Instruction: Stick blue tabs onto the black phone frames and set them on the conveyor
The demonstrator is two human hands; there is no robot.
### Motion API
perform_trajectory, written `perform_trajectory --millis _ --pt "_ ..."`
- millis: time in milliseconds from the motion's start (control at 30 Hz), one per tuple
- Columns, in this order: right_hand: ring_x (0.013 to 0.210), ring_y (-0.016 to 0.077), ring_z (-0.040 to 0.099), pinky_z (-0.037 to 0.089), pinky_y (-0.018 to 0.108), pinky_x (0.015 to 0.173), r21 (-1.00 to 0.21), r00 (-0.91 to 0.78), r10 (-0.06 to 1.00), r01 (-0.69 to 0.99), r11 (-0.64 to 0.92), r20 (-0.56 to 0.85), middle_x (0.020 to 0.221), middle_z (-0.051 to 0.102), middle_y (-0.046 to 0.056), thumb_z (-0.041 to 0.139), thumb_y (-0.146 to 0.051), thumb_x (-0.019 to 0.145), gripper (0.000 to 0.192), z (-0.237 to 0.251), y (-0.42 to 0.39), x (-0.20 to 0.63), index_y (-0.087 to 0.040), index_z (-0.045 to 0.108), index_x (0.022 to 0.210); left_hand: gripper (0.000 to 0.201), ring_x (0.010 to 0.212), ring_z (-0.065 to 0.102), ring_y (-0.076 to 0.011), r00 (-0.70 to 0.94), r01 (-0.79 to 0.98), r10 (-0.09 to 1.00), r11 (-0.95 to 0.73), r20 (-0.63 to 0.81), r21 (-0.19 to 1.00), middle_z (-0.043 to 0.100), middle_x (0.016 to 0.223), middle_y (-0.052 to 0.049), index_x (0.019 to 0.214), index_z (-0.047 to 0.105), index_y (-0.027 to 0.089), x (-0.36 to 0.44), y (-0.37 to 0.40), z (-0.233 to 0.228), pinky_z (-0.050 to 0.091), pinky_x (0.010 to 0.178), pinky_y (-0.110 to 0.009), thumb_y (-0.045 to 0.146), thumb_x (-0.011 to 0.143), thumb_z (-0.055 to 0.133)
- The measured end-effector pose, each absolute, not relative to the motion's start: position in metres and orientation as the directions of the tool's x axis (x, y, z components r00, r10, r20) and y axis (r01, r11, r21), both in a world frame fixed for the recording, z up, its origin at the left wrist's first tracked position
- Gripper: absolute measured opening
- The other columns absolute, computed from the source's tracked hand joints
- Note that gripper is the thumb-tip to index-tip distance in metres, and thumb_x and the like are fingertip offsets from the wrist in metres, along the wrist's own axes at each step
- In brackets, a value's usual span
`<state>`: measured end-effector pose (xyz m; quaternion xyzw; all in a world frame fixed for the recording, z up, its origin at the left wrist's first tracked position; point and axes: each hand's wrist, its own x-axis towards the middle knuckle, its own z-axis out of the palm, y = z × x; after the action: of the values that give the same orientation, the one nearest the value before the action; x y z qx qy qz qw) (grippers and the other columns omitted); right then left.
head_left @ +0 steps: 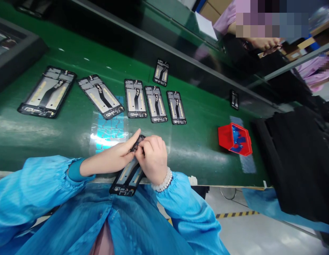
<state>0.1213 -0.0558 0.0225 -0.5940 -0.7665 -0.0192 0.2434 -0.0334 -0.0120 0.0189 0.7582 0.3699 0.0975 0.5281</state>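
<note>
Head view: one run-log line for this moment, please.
left hand: steadies phone frame | right hand: fingers pressing frame's top end | sticker sheet: beside hands | belt: more frames in row | red bin: to right

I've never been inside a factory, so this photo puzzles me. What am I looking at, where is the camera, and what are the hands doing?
The camera sits on a person's head, looking down at their own arms in blue sleeves. The left hand and right hand together hold one phone frame at the near edge of a green belt, fingers pressed at its top end. Six similar open frames lie in a loose row farther back, and another small one lies apart. A clear sheet of blue stickers lies beside the hands, and a red bin stands to the right. Another person's hand shows across the belt.
</note>
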Motion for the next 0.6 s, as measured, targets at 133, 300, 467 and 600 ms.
perform_trajectory --millis 133,300,467,600 --pt "0.090 0.0222 0.048 0.039 0.037 0.079 -0.371 0.013 0.921 0.918 0.144 0.388 0.086 0.058 0.007 0.048 -0.015 0.085 0.011 0.017 -0.064 0.116 -0.021 0.054 0.077 0.068 0.133 0.038 -0.0248 0.645 0.455 0.732 -0.136 -0.220 0.880 0.034 0.151 -0.012 0.150 0.010 0.010 -0.035 -0.013 0.012 0.034 0.108 -0.034 0.031 0.090 0.035" --pt "0.086 0.0216 0.052 0.042 0.040 0.081 -0.328 0.233 0.776 0.944 -0.036 0.586 0.082 0.056 0.006 0.044 -0.015 0.086 0.010 0.030 -0.083 0.174 -0.022 0.049 0.081 0.073 0.112 0.058 -0.0250 0.584 0.428 0.769 -0.019 -0.261 0.904 0.056 0.131 -0.012 0.150 0.010 0.011 -0.033 -0.006 0.015 0.047 0.095 -0.034 0.026 0.085 0.038" --pt "0.085 0.0232 0.058 0.044 0.035 0.072 -0.101 0.693 0.421 0.578 -0.810 0.585 0.090 0.056 0.015 0.025 -0.020 0.091 0.029 0.072 -0.077 0.336 -0.012 0.049 0.105 0.067 0.122 0.051 -0.0297 0.472 0.439 0.828 0.078 -0.303 0.895 0.058 0.131 -0.011 0.145 0.030 0.013 -0.026 0.000 0.025 0.040 0.104 -0.041 0.042 0.085 0.038" --pt "0.082 0.0290 0.059 0.043 0.038 0.066 0.076 0.744 0.565 0.580 -0.811 0.356 0.082 0.059 0.016 0.042 -0.017 0.083 0.024 0.090 -0.057 0.421 -0.010 0.060 0.099 0.069 0.125 0.048 -0.0294 0.468 0.458 0.838 0.040 -0.279 0.888 0.055 0.136 -0.009 0.143 0.036 0.014 -0.024 0.000 0.022 0.032 0.109 -0.042 0.051 0.085 0.037"
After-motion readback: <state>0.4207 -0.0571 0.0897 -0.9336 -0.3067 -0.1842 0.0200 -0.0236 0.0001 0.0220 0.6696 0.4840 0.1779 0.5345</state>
